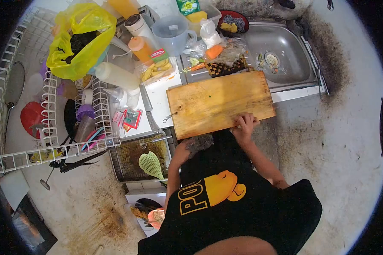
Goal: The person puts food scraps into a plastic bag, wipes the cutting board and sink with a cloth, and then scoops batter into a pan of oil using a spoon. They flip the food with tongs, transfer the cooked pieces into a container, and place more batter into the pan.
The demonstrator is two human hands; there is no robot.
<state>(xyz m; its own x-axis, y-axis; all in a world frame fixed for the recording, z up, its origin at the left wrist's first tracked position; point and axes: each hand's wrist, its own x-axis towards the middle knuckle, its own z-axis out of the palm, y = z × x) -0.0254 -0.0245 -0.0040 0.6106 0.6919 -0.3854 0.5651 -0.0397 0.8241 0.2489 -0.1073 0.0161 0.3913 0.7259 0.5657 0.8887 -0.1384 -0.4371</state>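
Note:
A wooden cutting board lies across the counter and the near side of the sink, with a small dark speck on its top. My right hand grips the board's near edge, fingers curled over the top. Just below the near left corner, my left hand is closed on a dark, crumpled rag, thin and greyish; part of that hand is hidden by it. Left of the board, a knife rests on the white counter.
The steel sink has food scraps at its drain. Behind the board are vegetable pieces and a carrot. A yellow bag, squeeze bottles and a pitcher crowd the back left. A wire dish rack stands left, above a tray with a green strainer.

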